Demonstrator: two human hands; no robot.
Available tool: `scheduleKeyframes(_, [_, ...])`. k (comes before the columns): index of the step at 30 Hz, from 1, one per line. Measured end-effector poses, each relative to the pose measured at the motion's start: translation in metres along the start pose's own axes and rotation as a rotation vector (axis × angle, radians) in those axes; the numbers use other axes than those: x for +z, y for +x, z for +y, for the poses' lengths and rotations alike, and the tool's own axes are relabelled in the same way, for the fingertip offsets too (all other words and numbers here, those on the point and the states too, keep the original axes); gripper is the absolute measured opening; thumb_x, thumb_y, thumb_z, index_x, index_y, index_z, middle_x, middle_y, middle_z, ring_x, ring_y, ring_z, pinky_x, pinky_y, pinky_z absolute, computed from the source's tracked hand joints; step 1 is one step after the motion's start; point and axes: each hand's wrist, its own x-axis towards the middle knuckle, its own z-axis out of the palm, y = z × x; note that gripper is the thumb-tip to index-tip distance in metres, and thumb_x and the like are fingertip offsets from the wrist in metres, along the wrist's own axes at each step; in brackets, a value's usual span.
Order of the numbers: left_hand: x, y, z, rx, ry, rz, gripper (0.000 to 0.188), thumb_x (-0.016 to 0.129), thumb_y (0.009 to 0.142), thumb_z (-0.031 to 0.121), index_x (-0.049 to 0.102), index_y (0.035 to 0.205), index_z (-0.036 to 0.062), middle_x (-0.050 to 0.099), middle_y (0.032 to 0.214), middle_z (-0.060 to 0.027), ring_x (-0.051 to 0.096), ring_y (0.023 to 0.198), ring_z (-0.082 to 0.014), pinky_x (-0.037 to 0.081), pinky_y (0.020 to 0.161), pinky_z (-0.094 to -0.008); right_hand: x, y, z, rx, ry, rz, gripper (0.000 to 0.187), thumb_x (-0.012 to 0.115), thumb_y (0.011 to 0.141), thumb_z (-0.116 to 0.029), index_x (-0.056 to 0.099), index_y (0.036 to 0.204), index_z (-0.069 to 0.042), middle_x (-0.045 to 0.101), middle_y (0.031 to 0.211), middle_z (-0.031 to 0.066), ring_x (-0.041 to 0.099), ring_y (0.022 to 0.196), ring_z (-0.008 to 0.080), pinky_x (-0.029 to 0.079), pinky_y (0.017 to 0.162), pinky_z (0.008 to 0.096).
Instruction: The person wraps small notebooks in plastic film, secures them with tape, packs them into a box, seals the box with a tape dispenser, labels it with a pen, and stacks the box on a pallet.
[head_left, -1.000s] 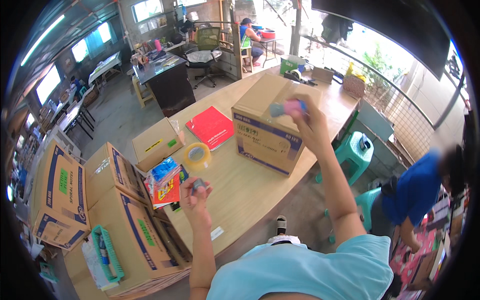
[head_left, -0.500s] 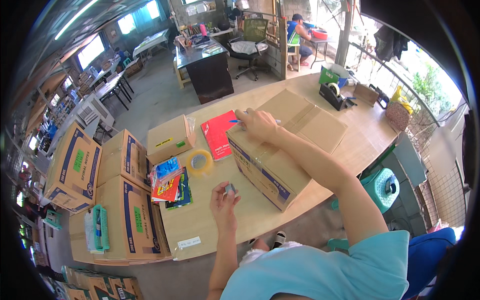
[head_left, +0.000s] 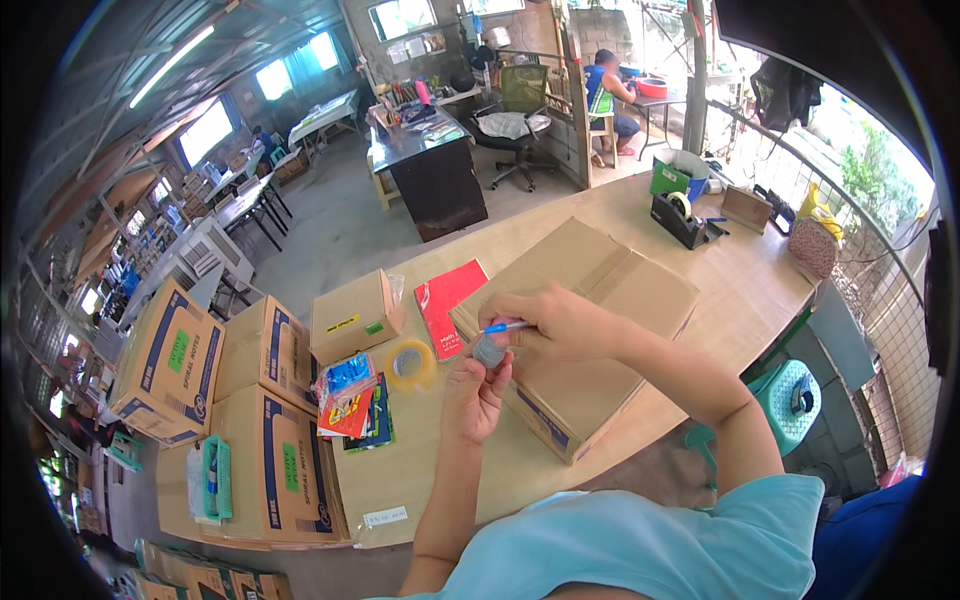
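Observation:
My left hand (head_left: 476, 400) grips a small grey rounded object (head_left: 489, 350), its exact kind unclear, just left of the large cardboard box (head_left: 620, 300). My right hand (head_left: 560, 322) is closed round a slim blue-and-white pen (head_left: 503, 327), its blue end pointing left. Both hands meet at the grey object, and the right fingers partly hide its top. Below them the large box lies on the table, its upper side taped along a seam. A red notebook (head_left: 440, 300) rests to its left, partly behind it.
A roll of clear yellowish tape (head_left: 410, 365), a small carton (head_left: 350, 320) and colourful packets (head_left: 350, 415) lie on the left. Stacked cartons (head_left: 250, 450) carry a green basket (head_left: 216, 480). A tape dispenser (head_left: 682, 220) stands far right. Another person (head_left: 610, 100) sits beyond.
My left hand has risen with the grey object. My right hand has come off the far left part of the box with the pen, and the two hands now meet.

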Motion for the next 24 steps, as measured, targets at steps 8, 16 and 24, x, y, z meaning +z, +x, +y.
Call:
scheduleKeyframes(8, [-0.015,0.026,0.021,0.006,-0.190,0.206,0.040,0.054,0.100,0.024,0.050,0.132,0.0010,0.062,0.117,-0.0124,0.059,0.112,-0.0245,0.058,0.083,-0.0313,-0.011,-0.006,0.032,0.226,0.439,0.310,0.038,0.054,0.099,-0.027,0.048,0.133,-0.012,0.061,0.103,0.0043,0.063,0.099,0.0219,0.052,0.075,0.0347])
scheduleKeyframes(16, [-0.077,0.043,0.038,0.008,0.307,0.409,0.046,0.058,0.096,0.029,0.050,0.133,0.0038,0.058,0.079,-0.0018,0.058,0.071,-0.0116,0.050,0.060,-0.0250,-0.004,0.043,0.128,0.077,1.303,0.287,0.049,0.053,0.097,-0.051,0.053,0.129,-0.014,0.058,0.098,0.0027,0.057,0.070,0.0122,0.047,0.060,0.0277])
scheduleKeyframes(24, [-0.058,0.069,0.026,-0.065,1.028,0.393,0.072,0.078,0.083,0.020,0.042,0.142,0.0022,0.058,0.065,0.0001,0.050,0.058,-0.0040,0.036,0.053,-0.0191,0.038,0.110,0.137,0.738,0.672,0.125,0.045,0.067,0.089,-0.047,0.061,0.076,-0.005,0.045,0.058,-0.0011,0.045,0.057,0.0098,0.042,0.053,0.0289])
